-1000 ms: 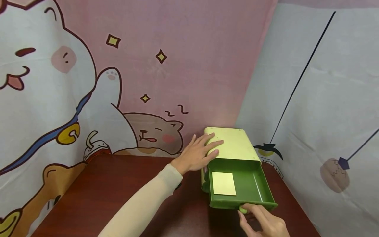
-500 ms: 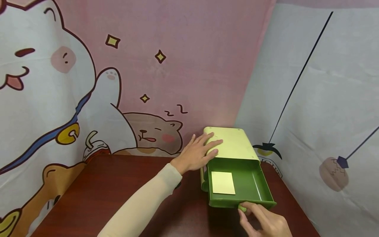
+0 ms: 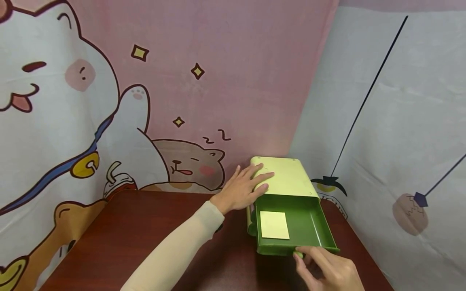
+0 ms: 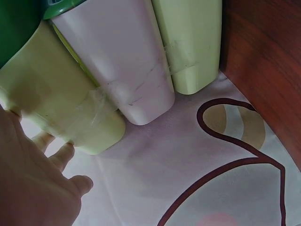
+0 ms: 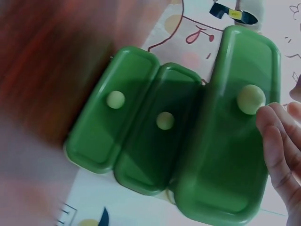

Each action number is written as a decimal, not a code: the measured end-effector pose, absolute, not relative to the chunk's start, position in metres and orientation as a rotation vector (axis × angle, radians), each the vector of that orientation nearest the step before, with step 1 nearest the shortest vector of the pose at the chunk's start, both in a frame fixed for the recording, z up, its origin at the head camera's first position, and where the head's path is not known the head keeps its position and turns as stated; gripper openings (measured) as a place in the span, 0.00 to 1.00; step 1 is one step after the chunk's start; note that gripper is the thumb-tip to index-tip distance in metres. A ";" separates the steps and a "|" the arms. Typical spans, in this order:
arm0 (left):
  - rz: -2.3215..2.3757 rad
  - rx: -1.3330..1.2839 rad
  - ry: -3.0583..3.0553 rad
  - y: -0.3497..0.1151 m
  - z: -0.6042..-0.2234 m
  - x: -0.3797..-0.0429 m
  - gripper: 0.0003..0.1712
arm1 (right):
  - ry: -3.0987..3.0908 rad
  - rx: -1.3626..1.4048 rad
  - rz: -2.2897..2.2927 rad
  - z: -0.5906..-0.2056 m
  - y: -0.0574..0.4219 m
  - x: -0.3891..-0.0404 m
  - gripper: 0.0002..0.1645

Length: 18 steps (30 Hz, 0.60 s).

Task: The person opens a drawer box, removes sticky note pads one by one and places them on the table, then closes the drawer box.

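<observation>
A small drawer cabinet (image 3: 289,176) with a pale yellow-green top stands on the table. Its green top drawer (image 3: 306,226) is pulled out, and a pale yellow square pad of paper (image 3: 274,225) lies inside at the left. My left hand (image 3: 240,188) rests on the cabinet's top with spread fingers. At the drawer's front, the thumb and forefinger of my right hand (image 3: 327,268) pinch the round knob (image 5: 250,99). In the left wrist view, the fingertips of the left hand (image 4: 42,174) lie along the yellow-green shell (image 4: 70,108).
Two lower drawers, the middle one (image 5: 157,141) and the bottom one (image 5: 110,127), sit pushed in with round knobs. Clear tape (image 4: 96,106) joins the stacked shells. The dark red table (image 3: 153,226) meets a cartoon-printed cloth (image 3: 255,81) at its back and sides.
The right hand shifts slightly to the right at the knob, its fingers still there. The drawer, paper pad and left hand stay in place.
</observation>
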State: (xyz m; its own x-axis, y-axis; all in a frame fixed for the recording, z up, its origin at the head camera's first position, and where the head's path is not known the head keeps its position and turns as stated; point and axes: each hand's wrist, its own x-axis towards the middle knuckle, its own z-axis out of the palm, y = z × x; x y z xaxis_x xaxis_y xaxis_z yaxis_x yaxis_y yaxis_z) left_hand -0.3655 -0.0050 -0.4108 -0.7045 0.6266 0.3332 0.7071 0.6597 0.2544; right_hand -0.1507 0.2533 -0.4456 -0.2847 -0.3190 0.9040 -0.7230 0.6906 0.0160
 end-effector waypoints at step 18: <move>-0.546 -1.080 -2.662 -0.004 -0.410 -0.364 0.37 | -2.080 0.967 0.589 -0.392 0.264 -0.171 0.18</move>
